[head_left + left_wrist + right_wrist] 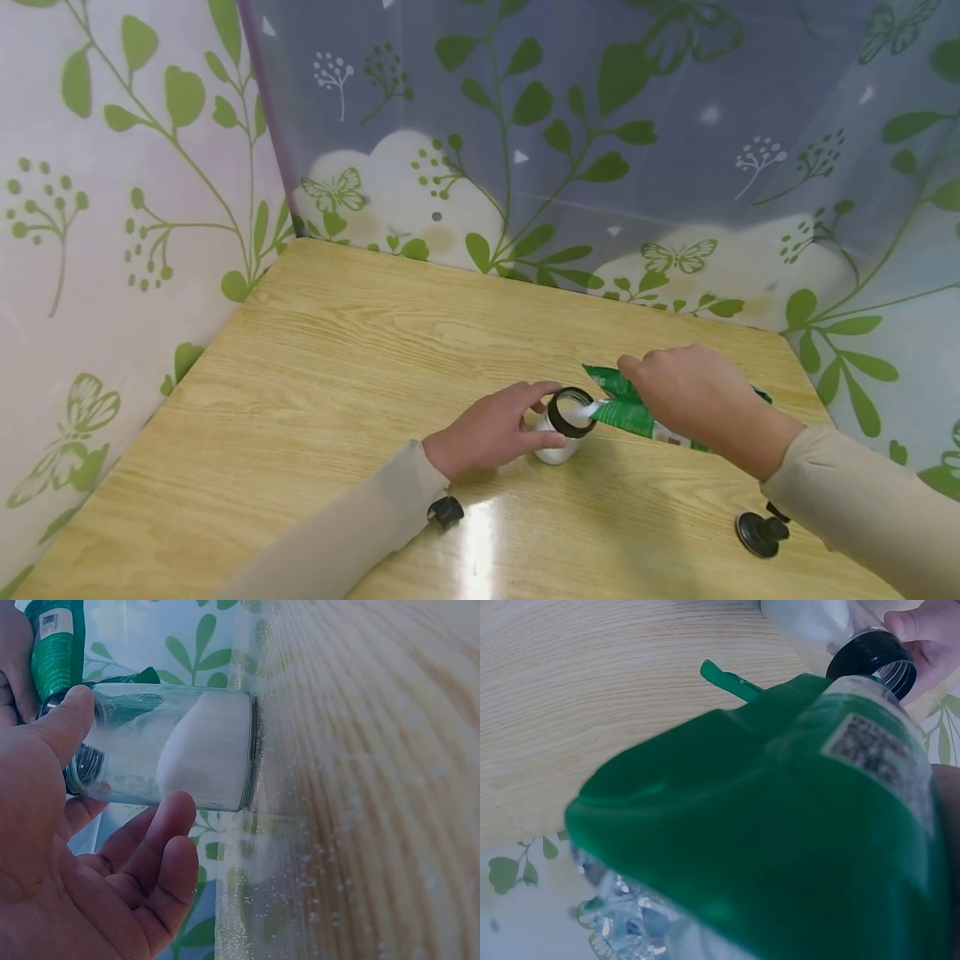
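Note:
A clear glass jar with a black collar stands upright on the table, partly filled with a sloped heap of white granules. My left hand holds it near the collar between thumb and forefinger; the other fingers curve loosely beside the glass. To the right, my right hand grips a green printed bag, tilted with its torn corner at the jar's mouth. White granules run from that corner into the jar. The bag fills much of the right wrist view, with a label code on its side.
A round black lid with a knob lies on the wooden table near the right forearm. White specks are scattered on the wood near the jar. Leaf-patterned curtains stand around the table's back and sides.

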### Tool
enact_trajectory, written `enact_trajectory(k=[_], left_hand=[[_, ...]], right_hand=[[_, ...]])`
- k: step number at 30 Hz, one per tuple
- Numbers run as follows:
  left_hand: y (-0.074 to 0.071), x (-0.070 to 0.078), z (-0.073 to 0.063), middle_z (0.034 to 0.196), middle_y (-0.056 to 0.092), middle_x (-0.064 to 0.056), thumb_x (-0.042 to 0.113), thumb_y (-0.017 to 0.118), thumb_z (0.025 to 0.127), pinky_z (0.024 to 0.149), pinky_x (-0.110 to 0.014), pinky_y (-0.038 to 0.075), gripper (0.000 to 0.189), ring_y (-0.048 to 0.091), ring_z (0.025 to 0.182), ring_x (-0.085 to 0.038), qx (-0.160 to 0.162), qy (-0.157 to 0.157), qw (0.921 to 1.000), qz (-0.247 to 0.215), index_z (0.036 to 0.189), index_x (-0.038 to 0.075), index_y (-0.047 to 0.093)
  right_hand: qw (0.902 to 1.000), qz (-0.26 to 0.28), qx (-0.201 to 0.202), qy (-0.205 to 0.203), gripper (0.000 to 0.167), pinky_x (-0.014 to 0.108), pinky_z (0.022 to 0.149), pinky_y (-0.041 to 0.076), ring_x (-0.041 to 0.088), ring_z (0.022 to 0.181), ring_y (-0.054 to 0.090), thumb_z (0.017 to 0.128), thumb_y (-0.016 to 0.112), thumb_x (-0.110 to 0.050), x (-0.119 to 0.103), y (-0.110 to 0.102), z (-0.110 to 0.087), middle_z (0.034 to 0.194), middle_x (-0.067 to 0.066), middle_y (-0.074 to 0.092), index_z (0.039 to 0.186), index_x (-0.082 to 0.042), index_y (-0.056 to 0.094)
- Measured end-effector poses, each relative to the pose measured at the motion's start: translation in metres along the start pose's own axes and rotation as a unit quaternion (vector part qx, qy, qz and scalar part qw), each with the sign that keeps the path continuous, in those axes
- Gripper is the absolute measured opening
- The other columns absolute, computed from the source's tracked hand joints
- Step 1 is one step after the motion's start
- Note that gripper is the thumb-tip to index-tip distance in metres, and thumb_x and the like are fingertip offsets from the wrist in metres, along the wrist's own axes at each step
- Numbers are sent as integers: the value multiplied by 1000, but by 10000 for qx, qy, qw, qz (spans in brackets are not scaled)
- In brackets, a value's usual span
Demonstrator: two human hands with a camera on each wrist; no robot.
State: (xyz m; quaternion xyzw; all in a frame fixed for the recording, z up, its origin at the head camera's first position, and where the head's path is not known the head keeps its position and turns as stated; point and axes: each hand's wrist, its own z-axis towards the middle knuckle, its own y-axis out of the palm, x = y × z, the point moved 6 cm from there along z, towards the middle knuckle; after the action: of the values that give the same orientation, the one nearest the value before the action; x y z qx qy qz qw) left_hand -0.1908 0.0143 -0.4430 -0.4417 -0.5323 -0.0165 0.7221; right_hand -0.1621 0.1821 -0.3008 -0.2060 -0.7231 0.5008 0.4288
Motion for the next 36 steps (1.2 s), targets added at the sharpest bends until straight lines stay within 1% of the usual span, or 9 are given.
enact_trajectory(k=[4, 11, 18, 22, 29, 31, 34, 36], left_hand=[[0, 0, 0, 131, 61, -1, 65, 64, 94, 82, -28, 52, 79, 62, 84, -1, 0, 20, 10000, 29, 160, 29, 38], [-1, 1, -1, 131, 62, -1, 66, 63, 95, 82, -28, 52, 79, 62, 84, -1, 24, 91, 9999, 52, 160, 28, 38], [-1, 1, -1, 130, 62, -1, 64, 63, 95, 81, -28, 52, 78, 62, 83, -2, 22, 95, 9999, 47, 159, 28, 39], [-1, 2, 0, 130, 62, -1, 64, 63, 95, 82, -28, 52, 77, 62, 85, -2, 22, 110, 9999, 96, 159, 28, 39], [-2, 3, 0, 129, 62, -1, 64, 62, 96, 86, -29, 52, 76, 63, 88, -3, 60, 193, 9997, 155, 159, 27, 40], [-2, 3, 0, 130, 62, 0, 64, 63, 96, 88, -30, 52, 76, 64, 94, -5, 76, 206, 9996, 148, 158, 27, 41], [-2, 3, 0, 131, 62, 1, 60, 66, 95, 88, -29, 52, 75, 64, 101, -6, 83, 178, 9997, 127, 158, 28, 41], [-2, 2, 0, 131, 63, 2, 55, 70, 95, 87, -27, 52, 75, 64, 99, -6, 75, 145, 9998, 134, 158, 28, 41]], right_hand=[[10000, 54, 14, -7, 16, 27, 40, 40, 11, 51, 49, 92, 74, 0, 0, 1, -1, 66, 1, 57, 104, -8, 68], [9999, 131, 8, -13, 13, 25, 39, 37, 10, 49, 45, 93, 72, 1, 1, 1, -1, 65, 0, 54, 100, -8, 67], [9999, 161, -19, -21, 13, 28, 41, 41, 12, 51, 48, 93, 72, 1, 0, -1, 1, 66, 1, 54, 101, -7, 66], [9999, 143, -67, 21, 14, 29, 41, 41, 12, 52, 48, 93, 73, 0, 0, -2, 2, 66, 1, 54, 101, -8, 66], [10000, 48, -64, 20, 17, 28, 40, 41, 12, 52, 49, 91, 75, 1, -2, -3, 3, 67, 1, 57, 103, -8, 67], [10000, 53, -59, 16, 17, 28, 40, 40, 12, 52, 49, 91, 75, 1, -2, -3, 3, 67, 1, 57, 103, -8, 67], [9999, 72, -73, 11, 18, 28, 40, 40, 12, 51, 49, 91, 75, 1, -2, -2, 3, 67, 1, 57, 104, -8, 67], [9999, 91, -78, 5, 18, 28, 40, 40, 12, 51, 48, 92, 74, 1, -2, -3, 3, 68, 1, 57, 105, -7, 67]])
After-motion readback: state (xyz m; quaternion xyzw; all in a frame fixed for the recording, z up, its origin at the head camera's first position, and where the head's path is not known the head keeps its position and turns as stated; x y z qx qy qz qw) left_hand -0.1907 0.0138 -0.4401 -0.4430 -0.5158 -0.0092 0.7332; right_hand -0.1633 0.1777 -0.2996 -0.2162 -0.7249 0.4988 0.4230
